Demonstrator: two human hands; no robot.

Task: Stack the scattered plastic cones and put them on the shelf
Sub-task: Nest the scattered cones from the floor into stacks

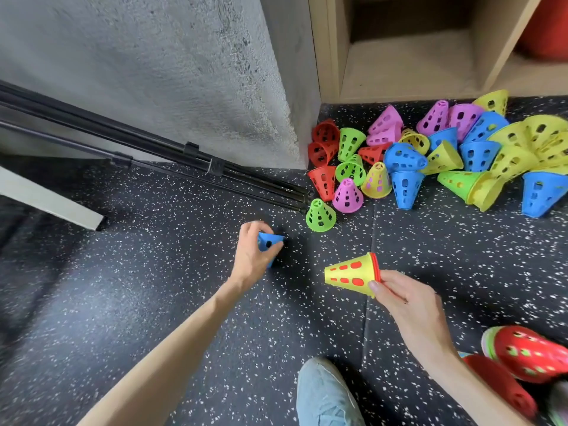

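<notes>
My left hand [256,255] grips a small blue cone [268,241] just above the speckled floor, fingers curled over it so most of it is hidden. My right hand [405,298] pinches the wide rim of a short stack [352,273], a yellow cone over red ones, held sideways with its tip pointing left. A heap of scattered cones [430,155] in red, green, pink, blue and yellow lies on the floor at the upper right. Behind the heap stands the wooden shelf [408,69] with an open bottom compartment.
A grey concrete wall corner [276,87] juts out left of the shelf. Black poles [159,149] lie along the wall's base. A stack of red cones [528,353] lies at the lower right near my knee [325,395]. A red object [544,26] sits in the shelf's right compartment.
</notes>
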